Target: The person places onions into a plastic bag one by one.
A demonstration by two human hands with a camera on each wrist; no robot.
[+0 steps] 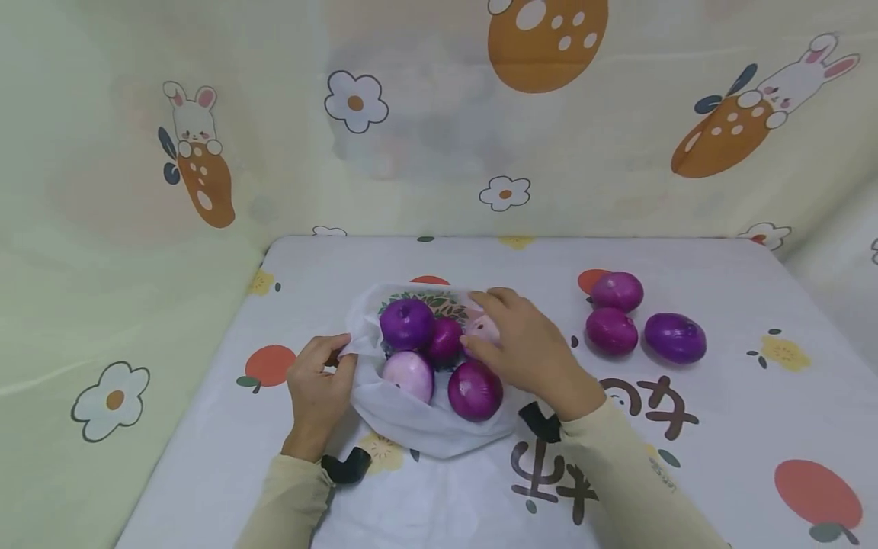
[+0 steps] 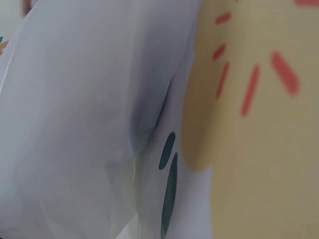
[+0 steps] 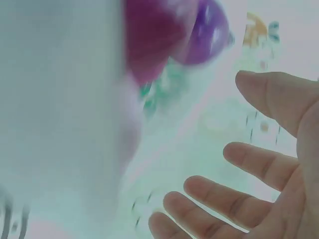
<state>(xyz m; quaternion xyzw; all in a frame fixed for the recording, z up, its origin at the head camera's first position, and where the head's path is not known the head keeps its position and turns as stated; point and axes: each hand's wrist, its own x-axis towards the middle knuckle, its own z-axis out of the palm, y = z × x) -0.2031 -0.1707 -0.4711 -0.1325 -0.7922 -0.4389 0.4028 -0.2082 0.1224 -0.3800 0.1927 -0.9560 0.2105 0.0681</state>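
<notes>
A white bag lies with its mouth spread and holds several purple onions, one with a pale face turned up. At its left rim, my left hand pinches the bag's edge between thumb and fingers. My right hand hovers over the right side beside another pale onion, which it partly covers. The right wrist view has this right hand with fingers spread and nothing in it, apart from the onions. Only the bag's side fills most of the left wrist view.
Three more purple onions, one at the back, one in front of it and one further right, lie on the table right of the bag. A printed cloth covers the table, and a patterned curtain hangs behind.
</notes>
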